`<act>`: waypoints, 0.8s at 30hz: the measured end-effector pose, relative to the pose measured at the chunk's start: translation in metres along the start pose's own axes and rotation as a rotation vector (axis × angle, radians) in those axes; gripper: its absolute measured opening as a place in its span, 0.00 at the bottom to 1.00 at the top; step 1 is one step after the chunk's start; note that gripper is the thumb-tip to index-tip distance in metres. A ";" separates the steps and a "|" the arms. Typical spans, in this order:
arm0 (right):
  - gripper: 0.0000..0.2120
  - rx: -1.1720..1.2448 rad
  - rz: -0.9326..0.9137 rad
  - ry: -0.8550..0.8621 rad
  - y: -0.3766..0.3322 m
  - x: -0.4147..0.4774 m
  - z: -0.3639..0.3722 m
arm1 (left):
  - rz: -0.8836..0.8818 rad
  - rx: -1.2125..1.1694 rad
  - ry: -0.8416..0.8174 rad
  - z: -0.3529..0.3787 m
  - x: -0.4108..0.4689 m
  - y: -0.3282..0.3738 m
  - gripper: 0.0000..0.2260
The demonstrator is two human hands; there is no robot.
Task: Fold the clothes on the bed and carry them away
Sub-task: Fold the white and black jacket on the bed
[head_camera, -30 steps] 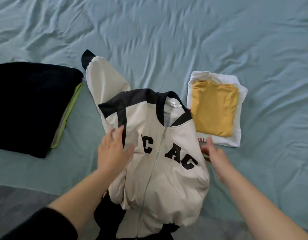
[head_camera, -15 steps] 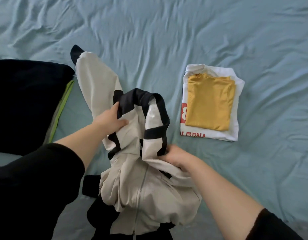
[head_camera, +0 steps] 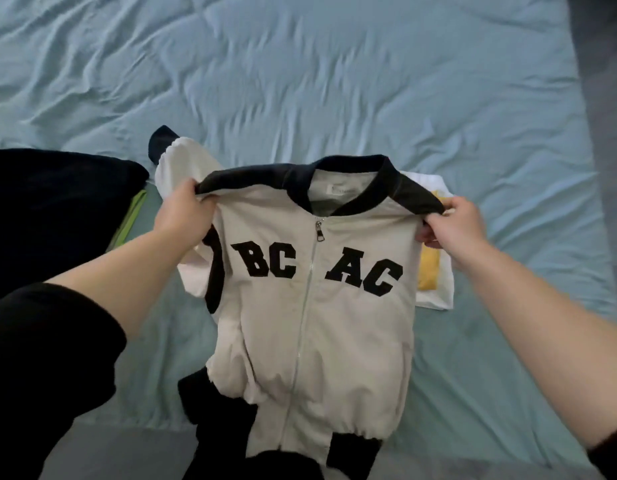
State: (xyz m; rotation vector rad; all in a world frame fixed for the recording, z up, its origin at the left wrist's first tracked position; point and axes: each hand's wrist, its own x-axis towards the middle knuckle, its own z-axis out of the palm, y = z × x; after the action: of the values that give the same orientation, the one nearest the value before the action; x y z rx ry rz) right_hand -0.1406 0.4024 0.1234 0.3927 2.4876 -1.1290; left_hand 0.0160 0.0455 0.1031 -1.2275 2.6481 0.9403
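Spanning left hand (head_camera: 184, 216), right hand (head_camera: 454, 225) — jacket (head_camera: 352, 323)

Yellow top (head_camera: 428, 271) mostly hidden behind jacket (head_camera: 317, 306), black pile (head_camera: 57, 209) cut off at left edge

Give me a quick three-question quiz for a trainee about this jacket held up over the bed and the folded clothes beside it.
1. True or false: the left hand and the right hand each grip a black shoulder of the cream zip-up jacket.
2. The folded yellow top lies on: A) a folded white garment, B) a red towel, C) a wooden chair.
3. Which black letters stand on the jacket's chest?
Key: 1 true; 2 A; 3 BC AC.
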 end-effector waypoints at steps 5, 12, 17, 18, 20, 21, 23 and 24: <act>0.14 0.002 -0.184 0.190 -0.098 0.038 -0.003 | 0.033 -0.088 0.197 -0.043 0.043 0.058 0.12; 0.31 -0.008 -0.170 -0.347 -0.071 0.038 0.028 | -0.008 -0.007 -0.072 -0.013 0.052 0.044 0.40; 0.14 -0.138 0.242 -0.041 0.080 0.008 0.029 | -0.301 -0.160 -0.138 0.049 -0.031 -0.018 0.36; 0.13 -0.111 0.315 -0.026 0.105 -0.002 0.029 | -0.371 -0.234 -0.164 0.060 -0.049 -0.028 0.36; 0.14 0.042 0.444 -0.074 0.140 -0.024 0.035 | -0.487 -0.420 -0.281 0.080 -0.081 -0.038 0.36; 0.14 0.156 0.510 -0.114 0.148 -0.035 0.039 | -0.533 -0.492 -0.341 0.088 -0.093 -0.041 0.35; 0.12 0.339 0.578 -0.165 0.151 -0.051 0.047 | -0.572 -0.570 -0.378 0.099 -0.106 -0.045 0.29; 0.11 0.407 0.580 -0.178 0.149 -0.057 0.050 | -0.568 -0.572 -0.352 0.101 -0.109 -0.045 0.24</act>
State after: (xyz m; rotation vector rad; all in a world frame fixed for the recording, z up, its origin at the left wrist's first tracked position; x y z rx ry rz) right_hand -0.0191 0.4536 0.0208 0.9997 1.7970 -1.3267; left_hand 0.1038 0.1524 0.0320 -1.5967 1.6610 1.6451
